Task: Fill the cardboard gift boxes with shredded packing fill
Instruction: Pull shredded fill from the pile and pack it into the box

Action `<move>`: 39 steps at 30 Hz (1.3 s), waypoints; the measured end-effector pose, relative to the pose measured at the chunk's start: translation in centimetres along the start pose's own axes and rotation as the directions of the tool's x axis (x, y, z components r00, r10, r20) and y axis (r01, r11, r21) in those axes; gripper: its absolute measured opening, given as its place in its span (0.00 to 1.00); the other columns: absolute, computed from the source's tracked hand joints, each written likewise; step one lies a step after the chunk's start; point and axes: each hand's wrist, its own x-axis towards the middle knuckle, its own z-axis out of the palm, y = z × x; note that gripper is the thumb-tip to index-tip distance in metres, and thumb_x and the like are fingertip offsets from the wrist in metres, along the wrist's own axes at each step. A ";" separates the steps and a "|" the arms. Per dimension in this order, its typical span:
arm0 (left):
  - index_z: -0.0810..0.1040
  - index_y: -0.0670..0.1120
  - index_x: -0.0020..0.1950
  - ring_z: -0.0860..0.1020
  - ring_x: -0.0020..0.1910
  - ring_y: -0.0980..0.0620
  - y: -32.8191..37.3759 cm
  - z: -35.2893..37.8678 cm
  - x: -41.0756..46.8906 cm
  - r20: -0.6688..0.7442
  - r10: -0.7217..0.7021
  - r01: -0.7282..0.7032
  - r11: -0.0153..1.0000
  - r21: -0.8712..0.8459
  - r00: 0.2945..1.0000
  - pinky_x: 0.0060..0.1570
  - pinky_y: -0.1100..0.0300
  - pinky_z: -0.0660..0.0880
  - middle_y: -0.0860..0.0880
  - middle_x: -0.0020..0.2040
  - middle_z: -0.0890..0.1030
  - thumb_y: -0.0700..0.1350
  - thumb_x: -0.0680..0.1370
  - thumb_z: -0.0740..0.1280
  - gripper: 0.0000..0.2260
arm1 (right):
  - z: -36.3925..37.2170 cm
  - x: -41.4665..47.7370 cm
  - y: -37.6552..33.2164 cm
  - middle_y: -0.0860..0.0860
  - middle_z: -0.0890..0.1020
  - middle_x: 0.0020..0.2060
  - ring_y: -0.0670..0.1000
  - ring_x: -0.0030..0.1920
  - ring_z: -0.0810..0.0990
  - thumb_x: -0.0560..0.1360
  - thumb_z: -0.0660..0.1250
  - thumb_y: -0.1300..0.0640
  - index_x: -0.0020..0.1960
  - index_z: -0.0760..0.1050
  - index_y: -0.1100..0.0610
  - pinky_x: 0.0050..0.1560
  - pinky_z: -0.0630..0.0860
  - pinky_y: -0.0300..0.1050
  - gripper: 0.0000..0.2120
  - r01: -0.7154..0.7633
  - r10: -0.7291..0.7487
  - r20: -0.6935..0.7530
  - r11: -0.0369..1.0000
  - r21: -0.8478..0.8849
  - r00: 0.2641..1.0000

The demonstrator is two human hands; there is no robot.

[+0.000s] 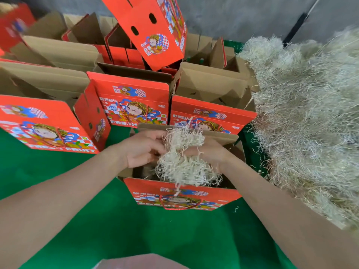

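Left grip (139, 150): fingers curled into the left flank of the wad, pinching strands against the palm.
Right grip (210, 153): closed on the wad from the opposite side. Most of its fingers are buried in strands, and what shows curls inward.
Wad of shredded fill (182, 160): held between the two grips, bulging above and below them. Its lower fringe hangs into the mouth of the box underneath.
Near gift box (182, 197): directly beneath both grips, top open, red printed wall toward the person. A few strands trail over that wall near the cord handle (180, 205).
Fill level: the box interior below the grips looks dark and mostly empty, so I judge this an early handful.
Loose pile (310, 113): heaped just outside the right grip, near enough to reach.
Other gift boxes (132, 105): beyond the grips and out past the left grip, flaps up, on the green tabletop (97, 220).
Handling: the fill is likely very light, springy and tangled. It sheds strands and clings to skin, so it will not drop cleanly.
Where to hold: take it from both flanks with a loose squeeze, then spread the fingers low inside the box and tease it apart.
Risk: strays spilling over the rim.
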 end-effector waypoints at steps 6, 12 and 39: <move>0.80 0.44 0.52 0.74 0.37 0.56 0.5 -2.2 -0.4 -0.343 0.024 0.001 0.997 0.074 0.939 0.31 0.63 0.71 0.50 0.42 0.78 0.30 0.76 0.60 0.14 | -3.6 -1.1 0.7 0.55 0.76 0.54 0.53 0.52 0.76 0.71 0.71 0.56 0.56 0.71 0.63 0.47 0.72 0.46 0.19 -0.105 0.091 -0.163 0.991 -0.080 0.982; 0.68 0.48 0.68 0.71 0.57 0.56 0.5 -0.7 -0.2 -0.041 -0.123 0.128 0.977 0.172 0.992 0.63 0.54 0.64 0.55 0.55 0.75 0.49 0.63 0.76 0.35 | -2.7 -1.1 0.7 0.38 0.82 0.33 0.34 0.38 0.78 0.71 0.71 0.60 0.42 0.72 0.51 0.35 0.73 0.29 0.08 -0.032 0.035 -0.028 0.996 0.088 0.999; 0.71 0.42 0.41 0.66 0.25 0.56 -1.9 0.3 5.8 -0.103 -0.238 0.159 0.226 0.961 0.966 0.20 0.65 0.59 0.51 0.29 0.67 0.48 0.73 0.70 0.12 | -4.0 2.4 2.0 0.53 0.74 0.40 0.48 0.37 0.71 0.75 0.65 0.64 0.53 0.71 0.65 0.34 0.68 0.31 0.09 -0.155 0.284 0.015 0.563 -0.812 0.959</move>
